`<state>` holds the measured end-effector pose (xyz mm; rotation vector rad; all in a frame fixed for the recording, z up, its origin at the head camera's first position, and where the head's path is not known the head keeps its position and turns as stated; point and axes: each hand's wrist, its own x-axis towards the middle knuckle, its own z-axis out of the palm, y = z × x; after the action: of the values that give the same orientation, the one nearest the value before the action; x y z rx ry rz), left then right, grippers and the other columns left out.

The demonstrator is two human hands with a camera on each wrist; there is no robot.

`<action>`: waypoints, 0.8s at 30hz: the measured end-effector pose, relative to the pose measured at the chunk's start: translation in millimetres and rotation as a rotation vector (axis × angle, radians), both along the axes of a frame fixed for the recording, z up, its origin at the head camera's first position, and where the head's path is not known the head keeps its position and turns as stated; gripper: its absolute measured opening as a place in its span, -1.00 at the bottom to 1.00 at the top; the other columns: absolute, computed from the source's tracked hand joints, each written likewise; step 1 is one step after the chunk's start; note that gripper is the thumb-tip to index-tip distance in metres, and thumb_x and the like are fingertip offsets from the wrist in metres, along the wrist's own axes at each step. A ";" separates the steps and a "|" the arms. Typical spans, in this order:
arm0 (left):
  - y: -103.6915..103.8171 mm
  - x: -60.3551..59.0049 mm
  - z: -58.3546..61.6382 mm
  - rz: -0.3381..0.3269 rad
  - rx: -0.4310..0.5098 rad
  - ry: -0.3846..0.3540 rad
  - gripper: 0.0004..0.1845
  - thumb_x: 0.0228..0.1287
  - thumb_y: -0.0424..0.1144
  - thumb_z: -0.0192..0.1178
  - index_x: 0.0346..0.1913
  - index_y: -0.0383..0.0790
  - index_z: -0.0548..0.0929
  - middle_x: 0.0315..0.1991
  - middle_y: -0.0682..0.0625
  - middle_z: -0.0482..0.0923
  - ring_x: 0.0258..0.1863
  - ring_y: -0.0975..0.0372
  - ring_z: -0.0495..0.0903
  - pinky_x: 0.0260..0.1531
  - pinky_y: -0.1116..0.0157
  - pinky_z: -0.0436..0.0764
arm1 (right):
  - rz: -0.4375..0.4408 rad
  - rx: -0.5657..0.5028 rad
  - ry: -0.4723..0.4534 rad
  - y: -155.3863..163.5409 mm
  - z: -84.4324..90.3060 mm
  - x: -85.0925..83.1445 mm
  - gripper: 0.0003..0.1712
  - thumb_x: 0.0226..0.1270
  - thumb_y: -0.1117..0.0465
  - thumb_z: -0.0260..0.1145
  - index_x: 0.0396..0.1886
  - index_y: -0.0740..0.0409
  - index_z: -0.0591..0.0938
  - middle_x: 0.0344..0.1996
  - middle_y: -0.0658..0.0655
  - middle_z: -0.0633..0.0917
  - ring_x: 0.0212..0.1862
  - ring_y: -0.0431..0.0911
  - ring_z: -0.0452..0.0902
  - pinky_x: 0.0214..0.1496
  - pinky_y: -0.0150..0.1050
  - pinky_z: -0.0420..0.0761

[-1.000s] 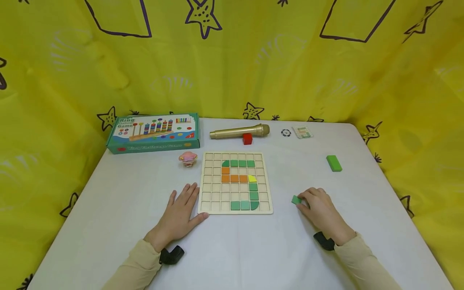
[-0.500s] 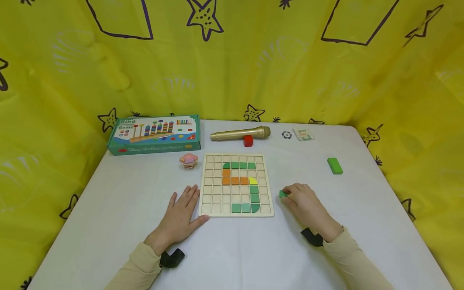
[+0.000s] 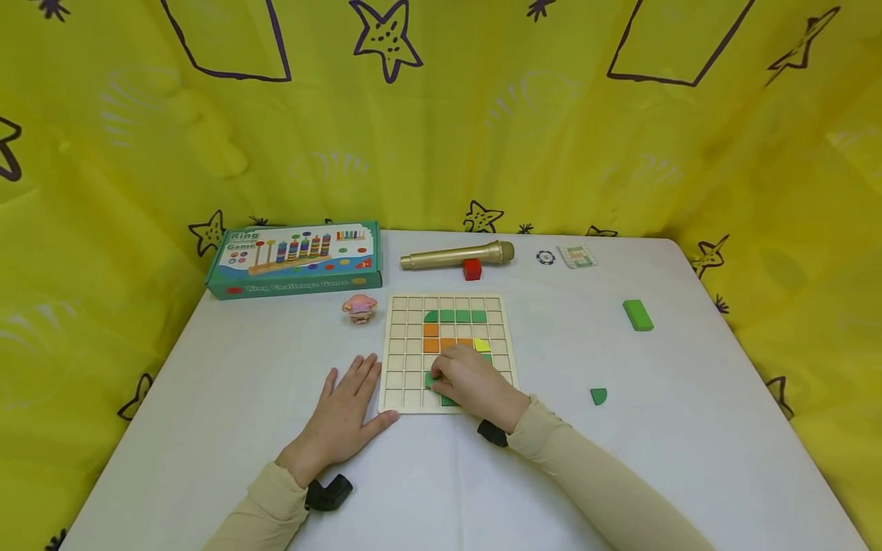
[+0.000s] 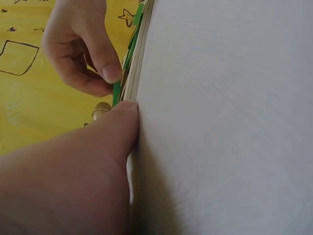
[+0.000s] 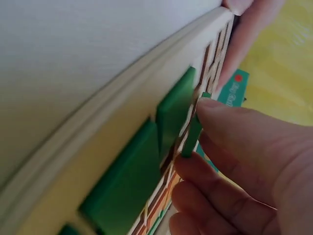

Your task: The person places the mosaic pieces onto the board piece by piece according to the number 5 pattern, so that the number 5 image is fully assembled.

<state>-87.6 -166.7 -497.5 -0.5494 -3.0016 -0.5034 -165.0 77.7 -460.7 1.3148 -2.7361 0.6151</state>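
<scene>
My right hand [image 3: 475,383] is over the lower part of the wooden grid board [image 3: 402,361], pinching a green square tile [image 5: 193,133] between thumb and fingers. In the right wrist view that tile is close to the board's face, beside other green tiles [image 5: 176,107] set in the grid. My left hand [image 3: 338,417] lies flat at the board's left side, its thumb at the near-left corner. Green tiles [image 3: 463,316], orange tiles [image 3: 430,330] and a yellow rounded tile [image 3: 482,345] lie in the grid. The right hand hides much of the board's lower right.
A green rounded tile [image 3: 598,396] and a green block [image 3: 638,315] lie to the right. Behind the board are a gold microphone [image 3: 455,256], a red cube [image 3: 472,269], a pink figurine [image 3: 360,308], a game box [image 3: 296,260], a chip [image 3: 546,258] and a patterned card [image 3: 577,256].
My right hand has carried the green square tile leftward from the table at the right to over the board, uncovering the green rounded tile. The left hand has stayed in place.
</scene>
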 end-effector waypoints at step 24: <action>0.6 0.3 -1.3 0.009 0.006 -0.007 -0.07 0.35 0.25 0.08 0.45 -0.46 0.17 0.49 -0.24 0.05 0.48 -0.08 -0.05 0.32 -0.24 -0.13 | -0.288 -0.014 0.024 197.8 -0.3 21.4 -0.62 0.10 0.63 0.30 -0.11 0.27 0.73 -0.19 0.17 0.64 -0.15 0.08 0.51 -0.14 -0.03 0.56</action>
<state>-87.3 -166.1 -498.8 -0.5343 -3.0071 -0.5151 -143.6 275.5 -461.0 0.8919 -2.8186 0.5866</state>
